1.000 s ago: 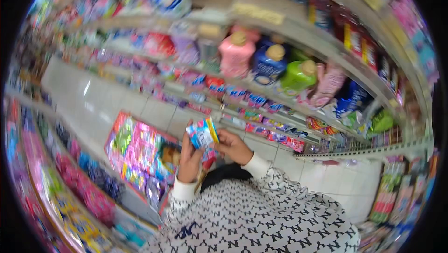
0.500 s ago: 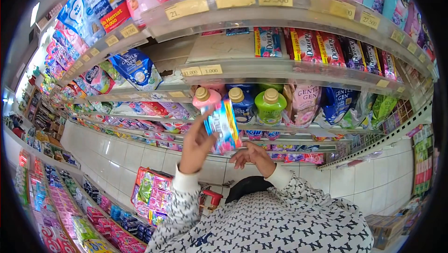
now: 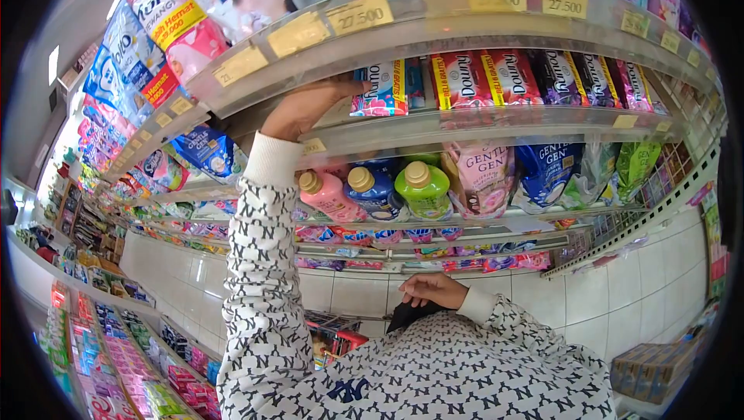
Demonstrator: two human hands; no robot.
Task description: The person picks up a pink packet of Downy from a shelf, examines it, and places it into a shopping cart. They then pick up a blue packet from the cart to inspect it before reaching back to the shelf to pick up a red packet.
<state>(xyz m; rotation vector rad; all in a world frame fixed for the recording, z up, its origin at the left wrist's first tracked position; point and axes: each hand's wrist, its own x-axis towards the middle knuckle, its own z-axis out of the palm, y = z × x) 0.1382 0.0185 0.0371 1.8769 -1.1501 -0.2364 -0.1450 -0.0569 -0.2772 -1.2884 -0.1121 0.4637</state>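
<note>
My left hand (image 3: 306, 108) reaches onto the middle shelf, its fingers closed at the left edge of a blue Downy fabric softener pack (image 3: 380, 88) with a yellow stripe. The fingertips are partly hidden by the pack. It stands upright near the shelf's front edge, with another blue pack just behind its right side. Red Downy packs (image 3: 463, 80) line up further right. Down by my waist, my right hand (image 3: 435, 290) holds nothing; its fingers are loosely bent and a little apart.
A clear shelf edge (image 3: 496, 13) with yellow price tags runs above my left hand. Pink, blue and green bottles (image 3: 425, 191) stand one shelf below, beside Gentle Gen pouches (image 3: 478, 176). Cardboard boxes (image 3: 647, 370) sit on the floor at right.
My left hand has carried the blue Downy pack up from in front of the bottles onto the middle shelf. My right hand has drawn back toward my waist. The view has shifted.
</note>
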